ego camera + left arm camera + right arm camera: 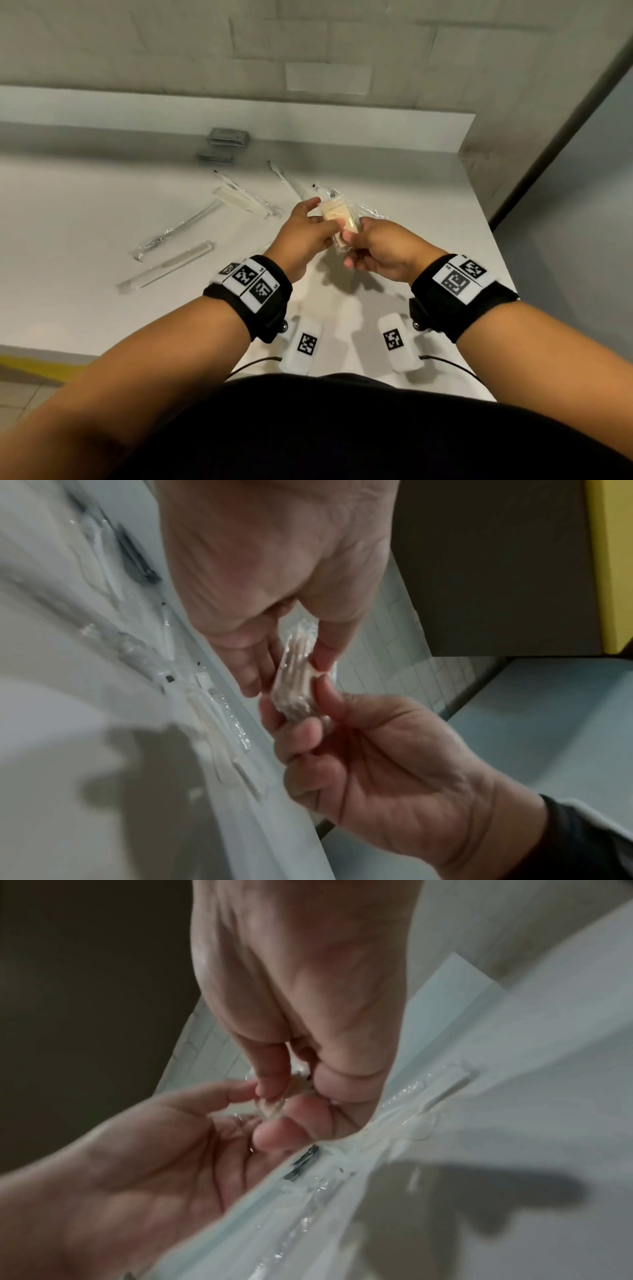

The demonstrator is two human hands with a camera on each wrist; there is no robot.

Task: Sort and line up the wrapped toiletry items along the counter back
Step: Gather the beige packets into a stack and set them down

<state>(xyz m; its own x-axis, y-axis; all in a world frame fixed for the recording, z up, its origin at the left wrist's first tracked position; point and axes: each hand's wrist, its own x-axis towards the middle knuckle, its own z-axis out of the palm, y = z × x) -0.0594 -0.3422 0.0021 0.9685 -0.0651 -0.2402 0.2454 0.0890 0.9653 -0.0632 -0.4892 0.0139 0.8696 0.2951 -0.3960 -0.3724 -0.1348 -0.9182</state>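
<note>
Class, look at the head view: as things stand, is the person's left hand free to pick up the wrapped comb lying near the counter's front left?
Probably not yet. The left hand and right hand both pinch the wrapped packet above the counter. Nothing blocks the way to the wrapped comb; the left hand must let go first.

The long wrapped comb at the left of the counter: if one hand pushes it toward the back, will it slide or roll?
The wrapped comb looks flat and lies flat on the counter, so it would probably slide, not roll. Its glossy clear wrapper is likely slippery. Pushed at one end, such a long piece may pivot.

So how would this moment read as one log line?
left hand: holds wrapped packet | right hand: pinches same packet | above counter
</note>
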